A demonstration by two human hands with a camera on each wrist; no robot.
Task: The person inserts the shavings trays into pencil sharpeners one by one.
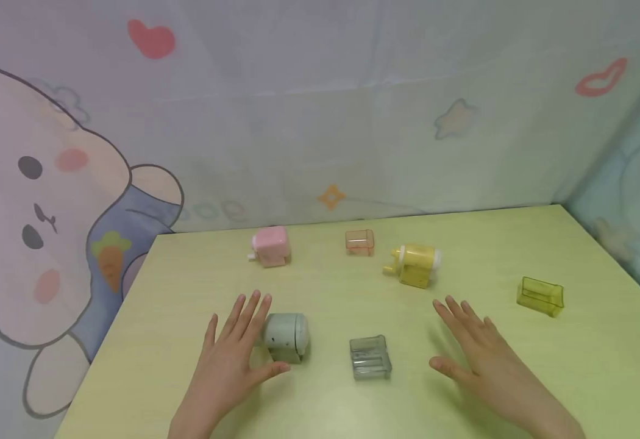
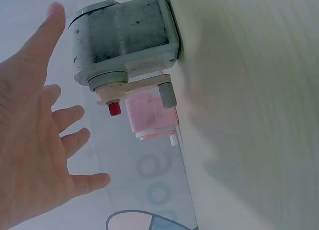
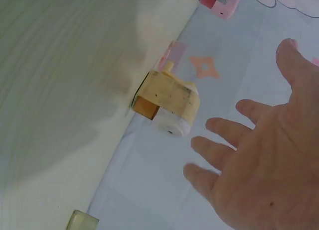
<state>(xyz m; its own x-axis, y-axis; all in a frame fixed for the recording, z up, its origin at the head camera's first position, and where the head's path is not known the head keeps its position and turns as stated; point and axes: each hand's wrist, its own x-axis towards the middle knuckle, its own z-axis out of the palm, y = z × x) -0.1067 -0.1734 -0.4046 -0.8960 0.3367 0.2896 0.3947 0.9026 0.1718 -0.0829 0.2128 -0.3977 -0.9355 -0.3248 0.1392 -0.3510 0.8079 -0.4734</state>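
My left hand [image 1: 229,360] is spread beside a grey-green crank pencil sharpener [image 1: 287,334], its fingers straight and holding nothing. In the left wrist view the sharpener's crank handle [image 2: 142,85] shows; the head view hides it behind the fingers. My right hand [image 1: 481,363], also with straight fingers, holds nothing. Between the hands lies a clear grey shavings drawer [image 1: 370,358]. A yellow crank sharpener [image 1: 417,265] stands beyond the right hand, with an open slot in its base in the right wrist view. Farther back on the left is a pink crank sharpener [image 1: 272,246].
A clear pinkish drawer [image 1: 359,242] lies near the back edge of the pale yellow table [image 1: 150,341]. On the right lies a clear yellow drawer [image 1: 540,296]. A printed cloth [image 1: 298,110] with cartoon figures hangs behind the table.
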